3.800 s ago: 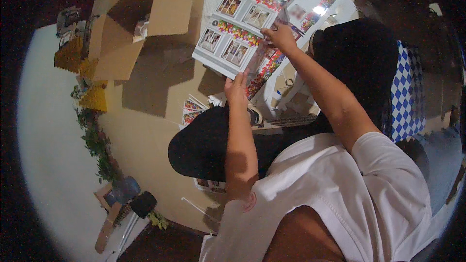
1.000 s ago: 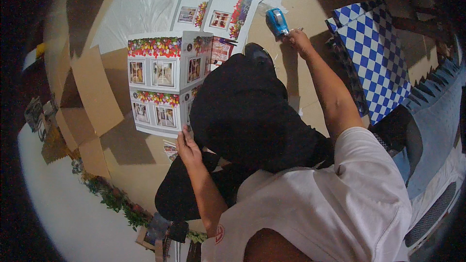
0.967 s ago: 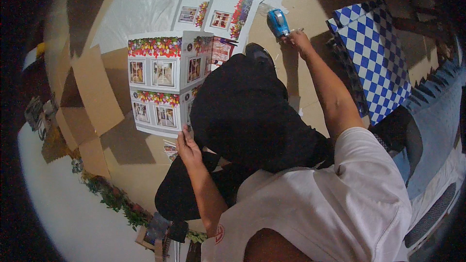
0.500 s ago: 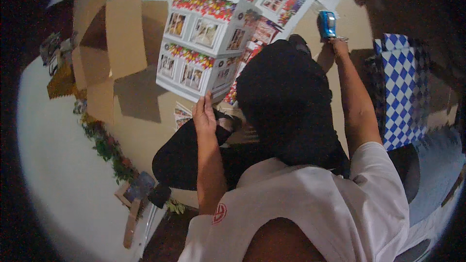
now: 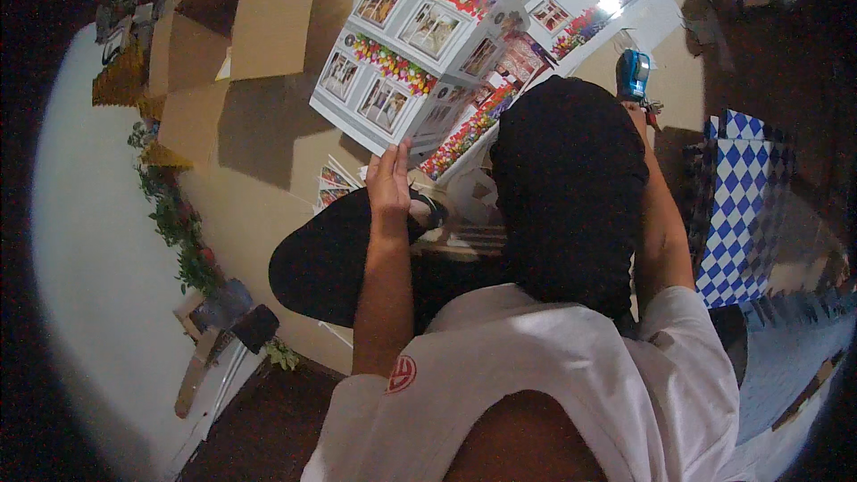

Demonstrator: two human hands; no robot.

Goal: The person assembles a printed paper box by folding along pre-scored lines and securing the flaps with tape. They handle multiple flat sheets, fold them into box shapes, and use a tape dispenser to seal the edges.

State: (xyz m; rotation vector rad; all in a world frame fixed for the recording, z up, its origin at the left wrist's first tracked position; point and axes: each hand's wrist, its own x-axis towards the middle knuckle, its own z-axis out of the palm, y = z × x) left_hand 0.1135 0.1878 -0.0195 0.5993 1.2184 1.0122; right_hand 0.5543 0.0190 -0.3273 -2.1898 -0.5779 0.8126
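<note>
1. L hand: fingers closed on bottom edge of the printed cardboard house, thumb on front face. House sits at 12 o'clock from that hand, tilted, held up off the floor.
2. House = folded white card w/ printed windows + red flower strips; one side panel folds back toward 3 o'clock.
3. R hand: mostly hidden behind the dark head covering. It touches the blue tape dispenser, which sits at its 12 o'clock. Grip state: can't tell.
4. Dispenser is at 3 o'clock from the house, apart from it, no contact.
5. Flat printed sheets w/ same window pattern lie on floor at 1 o'clock of the house.
6. Containers: open brown carton at 9 o'clock of the house, flaps up; contents not visible, inside in shadow.
7. Blue/white checked bag at 4 o'clock of R hand, well apart; contents can't tell.
8. Green garland along floor edge, 9 o'clock of L hand.
</note>
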